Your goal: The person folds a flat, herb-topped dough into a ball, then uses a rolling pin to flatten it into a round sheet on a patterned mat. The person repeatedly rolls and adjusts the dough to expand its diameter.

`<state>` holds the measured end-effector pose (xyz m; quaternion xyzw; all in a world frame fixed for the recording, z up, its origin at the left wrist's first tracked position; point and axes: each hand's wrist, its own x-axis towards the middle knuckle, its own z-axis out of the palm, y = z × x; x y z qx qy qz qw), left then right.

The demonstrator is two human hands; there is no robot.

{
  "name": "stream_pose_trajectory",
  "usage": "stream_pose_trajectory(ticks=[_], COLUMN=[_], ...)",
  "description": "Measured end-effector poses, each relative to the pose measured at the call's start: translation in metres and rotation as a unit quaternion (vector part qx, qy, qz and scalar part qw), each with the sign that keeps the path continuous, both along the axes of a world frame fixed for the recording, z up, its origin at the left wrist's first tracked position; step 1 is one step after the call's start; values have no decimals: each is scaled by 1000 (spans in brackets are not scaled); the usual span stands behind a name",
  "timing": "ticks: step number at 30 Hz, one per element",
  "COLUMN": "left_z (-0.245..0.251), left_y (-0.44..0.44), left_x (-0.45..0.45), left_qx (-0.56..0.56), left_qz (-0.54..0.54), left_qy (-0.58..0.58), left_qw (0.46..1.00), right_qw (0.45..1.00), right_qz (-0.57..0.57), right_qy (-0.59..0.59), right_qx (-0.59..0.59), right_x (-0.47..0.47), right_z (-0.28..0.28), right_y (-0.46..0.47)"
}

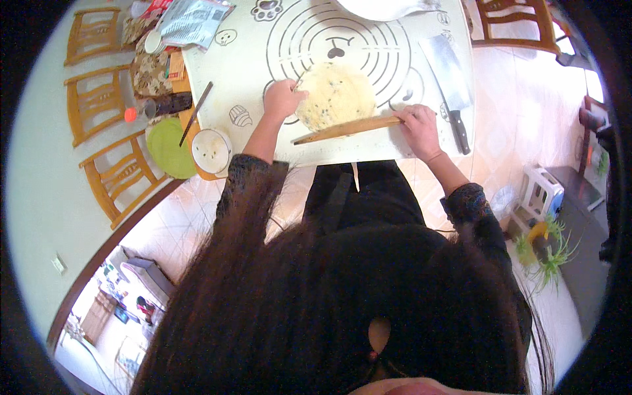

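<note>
A flat round of pale dough [336, 96] with dark green flecks lies on a white printed pastry mat [276, 143]. My left hand [284, 100] pinches the dough's left edge between thumb and fingers. In my right hand [419, 129] is the right end of a tapered wooden rolling pin [348, 129], which lies across the dough's near edge; its left tip points to the lower left. A cleaver [447, 74] with a black handle rests on the mat to the right of my right hand.
Left of the mat are a white bowl [211, 150] with bits inside, dark chopsticks [196, 113], a green plate [170, 148] and a bottle with a red cap [140, 112]. A printed plastic bag [195, 22] lies far left; a white vessel [380, 6] stands at the far edge.
</note>
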<state>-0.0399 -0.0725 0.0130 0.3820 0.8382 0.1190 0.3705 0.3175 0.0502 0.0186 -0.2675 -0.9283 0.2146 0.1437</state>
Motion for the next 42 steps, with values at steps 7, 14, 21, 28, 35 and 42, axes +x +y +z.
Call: stream_pose_trajectory(ticks=[7,14,21,28,35,42], left_z=[-8,-14,-26,2,-32,-3], left_y=[-121,-121,-78,-139,-92,-98], left_x=[45,81,5,92,-15,18], left_qx=[130,118,133,138,182,116], left_qz=[305,79,164,52,139,128], left_qy=[34,287,359,230,326,312], left_qw=[943,948,909,962,917,934], right_qw=[996,961,966,936,976,969], right_qz=[85,213,151,225,158,195], right_qy=[23,-125,-126,-259,-52,-94], right_qx=[0,121,168,79,142,117], right_x=[-64,-149,-259,-165,-280,-228], right_z=[12,-29,-31,2,-39,-21], right_y=[30,27,54,23,51,36])
